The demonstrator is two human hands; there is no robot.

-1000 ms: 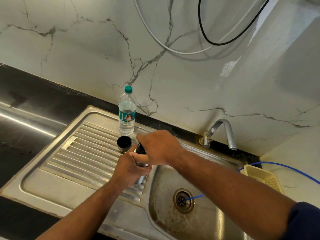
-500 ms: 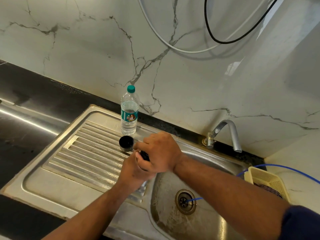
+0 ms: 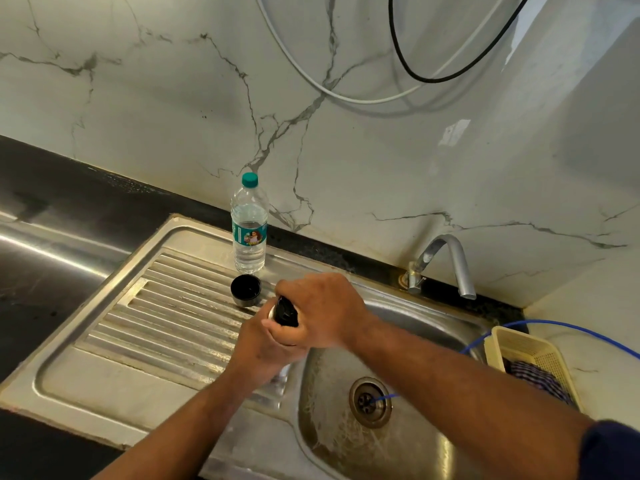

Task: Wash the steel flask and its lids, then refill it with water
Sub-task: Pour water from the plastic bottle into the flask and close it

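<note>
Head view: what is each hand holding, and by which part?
The left hand grips the steel flask round its body, and the right hand grips the black lid at the flask's top.

The left hand (image 3: 263,348) and right hand (image 3: 322,310) hide most of the steel flask (image 3: 283,372).

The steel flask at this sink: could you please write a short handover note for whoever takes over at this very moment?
Left hand grips the steel flask round its body, at the edge of the drainboard beside the basin.
Right hand grips the black inner lid at the flask's top; whether it is loosened cannot be told.
Outer cap is off, mouth up on the drainboard in front of the water bottle.
No water is seen running from the tap.
Left: remove the inner lid, wash flask and both lids, refill.
</note>
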